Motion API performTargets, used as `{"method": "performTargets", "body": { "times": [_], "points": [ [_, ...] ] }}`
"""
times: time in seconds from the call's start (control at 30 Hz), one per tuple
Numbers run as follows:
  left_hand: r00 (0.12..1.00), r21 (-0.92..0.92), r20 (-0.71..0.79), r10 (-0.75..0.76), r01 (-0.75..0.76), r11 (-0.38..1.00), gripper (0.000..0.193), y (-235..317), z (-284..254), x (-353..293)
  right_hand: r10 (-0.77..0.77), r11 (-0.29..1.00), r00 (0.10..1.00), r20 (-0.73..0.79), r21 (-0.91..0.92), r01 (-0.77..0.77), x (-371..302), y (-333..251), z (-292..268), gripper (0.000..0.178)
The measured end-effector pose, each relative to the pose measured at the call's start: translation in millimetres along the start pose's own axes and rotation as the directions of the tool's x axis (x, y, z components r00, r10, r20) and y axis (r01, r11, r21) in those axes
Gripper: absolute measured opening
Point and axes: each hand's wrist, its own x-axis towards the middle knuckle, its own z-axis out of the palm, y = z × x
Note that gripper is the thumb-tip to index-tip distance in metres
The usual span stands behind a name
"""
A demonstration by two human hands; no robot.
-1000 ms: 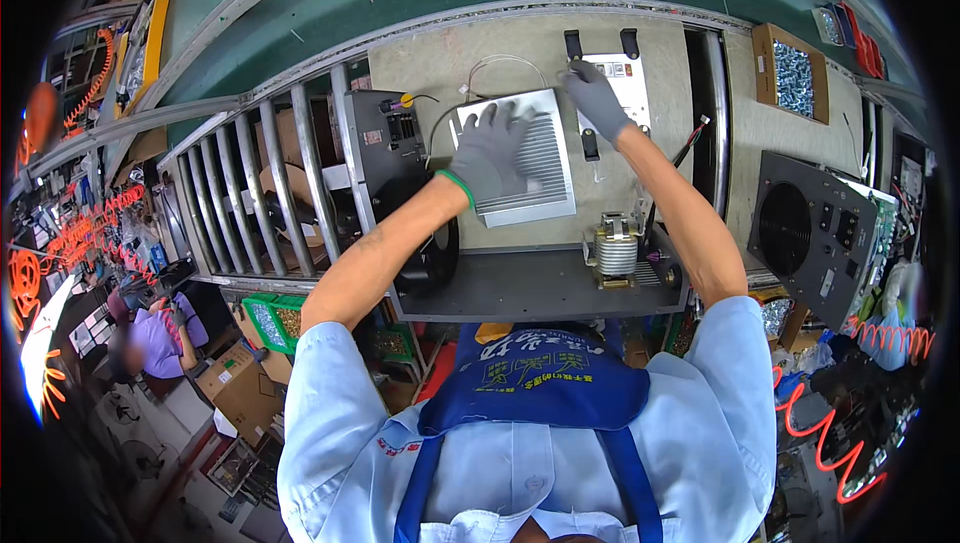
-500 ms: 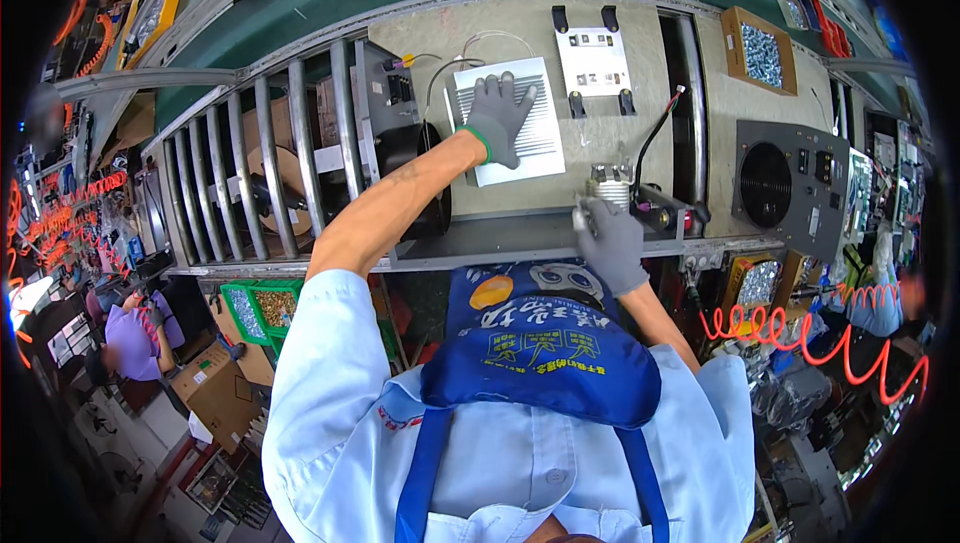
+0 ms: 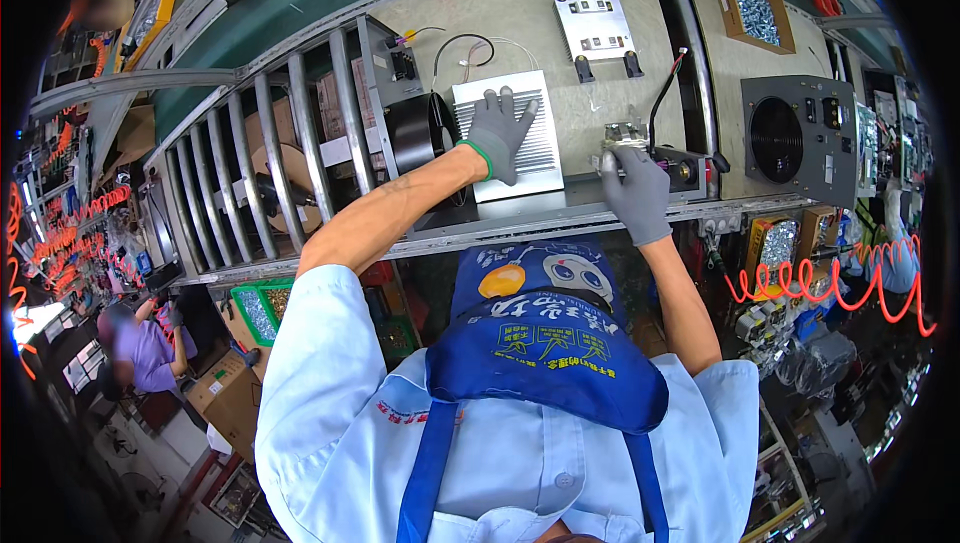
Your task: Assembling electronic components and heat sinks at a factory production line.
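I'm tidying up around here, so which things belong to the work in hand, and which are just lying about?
In hand, it seems:
finned metal block, under the left hand
small metal part, at the right hand
perhaps the black-bracketed plate

Lying about, apparently:
brown box of small metal pieces
gray fan unit, right
cardboard box, lower left

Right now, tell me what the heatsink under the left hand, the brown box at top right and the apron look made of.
Heatsink: bare metal, probably aluminium, satin finish; pale silvery sheen and thin straight fins.
Brown box: likely cardboard, matte; plain, dull walls.
Apron: fabric or plastic, slightly glossy; the blue surface shows soft folds and highlights, but I can't tell which.
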Motion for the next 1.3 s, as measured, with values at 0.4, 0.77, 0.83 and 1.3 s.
{"method": "performTargets", "body": {
  "times": [0.4,0.77,0.83,1.3],
  "points": [
    [0.999,-0.008,-0.005,-0.043,0.043,0.999,0.115,5,2,-3,-0.036,0.998,0.993,-0.11,0.041,0.041,-3,3,-7,0.01],
    [0.58,-0.723,-0.522,-0.626,0.089,0.685,0.045,40,-15,-113,0.655,0.752,0.751,-0.08,-0.034,-0.659,-138,240,-95,0.046],
    [0.436,-0.757,-0.558,-0.706,0.082,0.648,0.039,55,-7,-136,0.746,0.609,0.666,0.009,-0.412,-0.678,-181,284,-84,0.059],
    [0.064,-0.939,0.087,-0.994,0.339,-0.06,0.035,131,181,-268,0.651,-0.019,0.086,0.754,0.13,-0.991,-241,419,-4,0.015]
  ]
}}
